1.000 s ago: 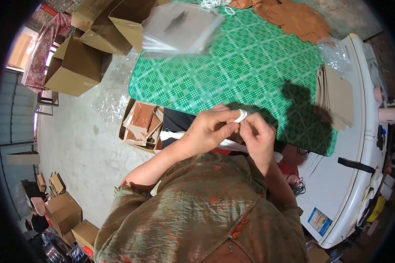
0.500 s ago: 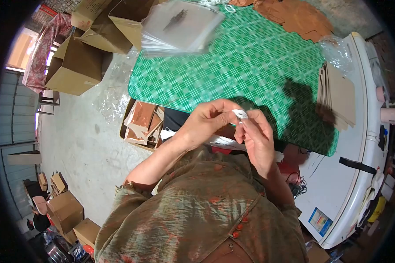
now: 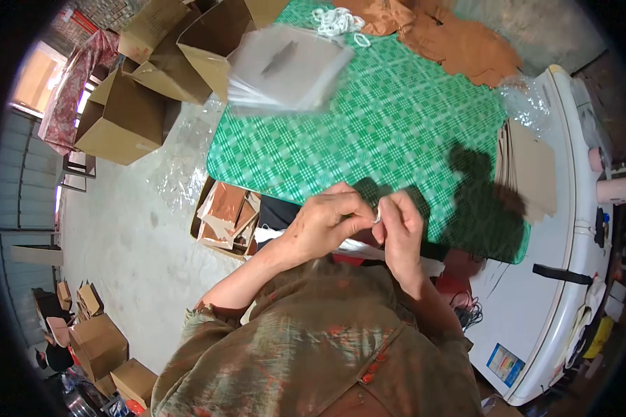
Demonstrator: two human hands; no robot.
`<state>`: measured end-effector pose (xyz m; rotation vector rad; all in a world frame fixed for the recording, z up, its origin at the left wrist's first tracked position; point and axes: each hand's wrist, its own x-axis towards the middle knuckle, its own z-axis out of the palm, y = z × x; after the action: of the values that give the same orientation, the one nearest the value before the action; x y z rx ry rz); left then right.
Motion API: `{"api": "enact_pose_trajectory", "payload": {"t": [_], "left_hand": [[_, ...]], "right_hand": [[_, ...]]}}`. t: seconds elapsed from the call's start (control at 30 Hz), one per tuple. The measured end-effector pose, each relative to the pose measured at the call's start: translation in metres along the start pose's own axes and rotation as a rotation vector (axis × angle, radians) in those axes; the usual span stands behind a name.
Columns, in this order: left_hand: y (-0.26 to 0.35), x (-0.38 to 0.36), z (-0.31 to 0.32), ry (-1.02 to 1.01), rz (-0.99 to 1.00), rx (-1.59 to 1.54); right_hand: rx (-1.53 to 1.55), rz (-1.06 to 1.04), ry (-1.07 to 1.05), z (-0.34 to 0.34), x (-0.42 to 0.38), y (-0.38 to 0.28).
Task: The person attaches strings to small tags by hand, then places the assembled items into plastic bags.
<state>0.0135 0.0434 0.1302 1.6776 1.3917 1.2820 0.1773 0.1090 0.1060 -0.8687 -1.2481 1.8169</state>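
My left hand point(image 3: 327, 221) and my right hand point(image 3: 401, 229) meet just over the near edge of the table. A small white cord point(image 3: 378, 217) shows between their fingertips, pinched by both hands. Most of it is hidden behind the fingers. At the far side of the green checked tablecloth point(image 3: 368, 125) lies a pile of white cord loops point(image 3: 337, 22), with a single loop point(image 3: 362, 40) beside it.
Clear plastic sheets point(image 3: 285, 69) are stacked at the table's far left. Brown leather-like pieces point(image 3: 459, 45) lie at the back; beige panels point(image 3: 525, 167) stand on the right. Open cardboard boxes point(image 3: 122, 121) sit left, and a box of brown scraps point(image 3: 226, 215) is below the table edge.
Both hands have come lower, nearer my body, with the fingers closed tighter over the white cord, so less of it shows. The view has tilted a little upward.
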Motion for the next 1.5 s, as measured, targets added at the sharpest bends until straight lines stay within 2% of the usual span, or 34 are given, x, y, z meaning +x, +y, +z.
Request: {"api": "enact_pose_trajectory", "payload": {"t": [0.03,0.1,0.17,0.27,0.33,0.37,0.4,0.47,0.5,0.57,0.6,0.63,0.67,0.7,0.73,0.77,0.83,0.9,0.97,1.0,1.1,1.13,1.17,1.2,1.23,1.3,1.4,1.5], "left_hand": [[-0.002,0.000,-0.001,-0.024,-0.005,-0.024],[-0.002,0.005,-0.004,-0.067,0.121,0.027],[-0.007,0.008,-0.003,-0.101,0.142,0.005],[-0.005,0.017,-0.001,-0.115,0.129,-0.137],[-0.008,0.025,-0.005,-0.161,0.125,-0.175],[-0.011,0.032,-0.009,-0.134,0.131,-0.131],[-0.018,0.041,-0.013,-0.107,0.137,-0.087],[-0.040,0.066,-0.027,-0.032,0.137,0.018],[-0.042,0.086,-0.034,0.106,0.137,0.003],[-0.081,0.132,-0.057,0.216,-0.058,-0.125],[-0.074,0.158,-0.079,0.184,-0.144,-0.060],[-0.091,0.185,-0.096,0.283,0.013,-0.092],[-0.109,0.213,-0.119,0.331,-0.031,0.007],[-0.116,0.232,-0.134,0.401,0.009,-0.012],[-0.112,0.241,-0.144,0.457,-0.064,-0.057],[-0.112,0.238,-0.146,0.487,-0.089,-0.044],[-0.116,0.232,-0.149,0.543,-0.139,-0.018],[-0.124,0.209,-0.139,0.437,-0.103,-0.017],[-0.124,0.168,-0.112,0.380,-0.101,-0.057],[-0.109,0.146,-0.102,0.347,-0.176,-0.075],[-0.063,0.075,-0.080,0.078,-0.246,-0.150],[-0.047,0.051,-0.075,-0.035,-0.310,-0.140],[-0.031,0.032,-0.073,-0.147,-0.356,-0.126],[-0.023,0.012,-0.072,-0.260,-0.392,-0.112],[-0.026,-0.010,-0.068,-0.323,-0.347,-0.167],[-0.032,-0.039,-0.059,-0.403,-0.284,0.020],[-0.061,-0.075,-0.045,-0.321,-0.397,0.204],[-0.096,-0.095,-0.031,-0.210,-0.354,0.316]], "right_hand": [[-0.043,-0.014,-0.027,0.000,0.001,0.000],[-0.032,0.026,-0.051,-0.001,0.003,-0.001],[0.059,0.127,-0.063,-0.004,0.006,0.000],[0.022,0.138,-0.073,-0.006,0.007,-0.005],[0.005,0.233,-0.057,-0.002,0.003,-0.016],[-0.004,0.281,-0.048,-0.001,0.000,-0.020],[0.012,0.228,-0.123,-0.002,-0.004,-0.019],[-0.023,0.254,-0.226,-0.004,-0.011,-0.020],[-0.093,0.258,-0.261,-0.003,-0.015,-0.019],[-0.149,0.269,-0.431,-0.011,-0.021,-0.004],[-0.211,0.226,-0.465,-0.015,-0.024,0.011],[-0.273,0.183,-0.498,-0.018,-0.026,0.022],[-0.406,0.095,-0.515,-0.019,-0.026,0.025],[-0.383,0.165,-0.499,-0.021,-0.027,0.027],[-0.359,0.236,-0.483,-0.022,-0.028,0.030],[-0.334,0.308,-0.465,-0.025,-0.029,0.033],[-0.364,0.192,-0.425,-0.036,-0.028,0.053],[-0.532,-0.034,-0.351,-0.043,-0.028,0.062],[-0.658,0.031,-0.352,-0.055,-0.026,0.070],[-0.677,-0.076,-0.345,-0.063,-0.026,0.082],[-0.813,0.050,-0.310,-0.076,-0.026,0.081],[-0.895,-0.026,-0.266,-0.079,-0.026,0.080],[-0.923,0.020,-0.267,-0.080,-0.023,0.072],[-0.981,-0.038,-0.249,-0.090,-0.021,0.078],[-1.057,-0.016,-0.235,-0.094,-0.020,0.077],[-1.113,-0.217,-0.217,-0.106,-0.016,0.085],[-1.166,-0.107,-0.310,-0.110,-0.013,0.094],[-1.188,0.003,-0.387,-0.106,-0.010,0.105]]}}
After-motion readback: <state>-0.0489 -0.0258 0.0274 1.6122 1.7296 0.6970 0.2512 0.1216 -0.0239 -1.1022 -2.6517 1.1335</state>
